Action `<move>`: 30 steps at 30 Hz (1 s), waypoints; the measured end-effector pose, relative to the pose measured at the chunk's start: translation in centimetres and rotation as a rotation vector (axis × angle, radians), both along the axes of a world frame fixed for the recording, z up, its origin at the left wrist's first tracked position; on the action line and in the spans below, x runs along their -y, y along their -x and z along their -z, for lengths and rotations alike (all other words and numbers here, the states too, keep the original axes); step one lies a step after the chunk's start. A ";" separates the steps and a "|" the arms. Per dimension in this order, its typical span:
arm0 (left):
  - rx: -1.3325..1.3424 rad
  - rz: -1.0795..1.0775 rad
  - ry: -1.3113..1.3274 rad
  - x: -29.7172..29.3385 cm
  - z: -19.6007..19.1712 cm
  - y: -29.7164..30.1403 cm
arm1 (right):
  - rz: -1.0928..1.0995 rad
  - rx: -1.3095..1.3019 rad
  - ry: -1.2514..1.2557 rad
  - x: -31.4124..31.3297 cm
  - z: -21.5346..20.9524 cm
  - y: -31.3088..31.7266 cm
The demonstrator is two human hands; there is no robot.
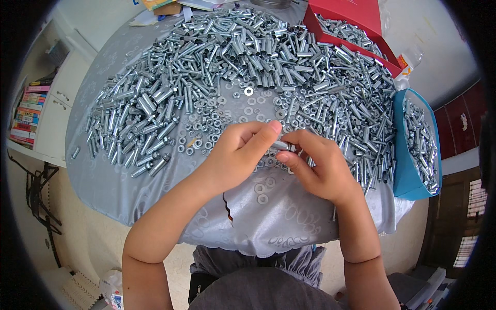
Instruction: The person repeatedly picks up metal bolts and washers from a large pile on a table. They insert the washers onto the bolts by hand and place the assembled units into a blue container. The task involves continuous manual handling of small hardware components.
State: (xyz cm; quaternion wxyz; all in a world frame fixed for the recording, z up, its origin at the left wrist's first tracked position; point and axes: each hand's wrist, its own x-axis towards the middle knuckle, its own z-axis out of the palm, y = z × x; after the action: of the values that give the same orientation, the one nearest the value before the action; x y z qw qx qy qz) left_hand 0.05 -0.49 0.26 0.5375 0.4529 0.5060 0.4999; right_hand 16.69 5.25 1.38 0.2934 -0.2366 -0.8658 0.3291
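Over the near middle of the table, my left hand (232, 152) and my right hand (323, 165) meet on one shiny metal sleeve anchor bolt (281, 146). My left hand is closed around its sleeve, thumb on top, hiding that end. The thumb and fingers of my right hand pinch the other end, near a nut. Beneath and beyond the hands lie loose flat washers (249, 91) and small nuts (214, 117). A few washers (262, 199) rest on the cloth close to my wrists.
Thicker anchor bolts (147, 103) are heaped at the left. Metal sleeves (253, 46) pile up at the back, long bolts (369, 111) at the right. A red box (390, 64) and a blue bin (400, 150) hold more hardware. The grey tablecloth (227, 227) has a tear near its front.
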 end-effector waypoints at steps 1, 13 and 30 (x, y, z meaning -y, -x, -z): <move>-0.013 -0.008 -0.013 0.0 0.0 -0.1 | -0.009 0.028 -0.012 -0.1 0.1 -0.2; 0.018 -0.024 -0.031 -0.3 0.4 0.0 | 0.008 0.031 0.033 -0.2 0.0 -0.3; 0.062 -0.062 -0.059 -0.2 0.8 0.2 | 0.025 -0.023 0.068 -0.1 0.1 -0.1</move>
State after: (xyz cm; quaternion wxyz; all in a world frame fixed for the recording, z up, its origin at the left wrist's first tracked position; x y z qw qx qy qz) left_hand -0.15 -0.26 -0.50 0.5237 0.4369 0.4881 0.5447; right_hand 16.81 5.40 1.28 0.2994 -0.2532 -0.8477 0.3574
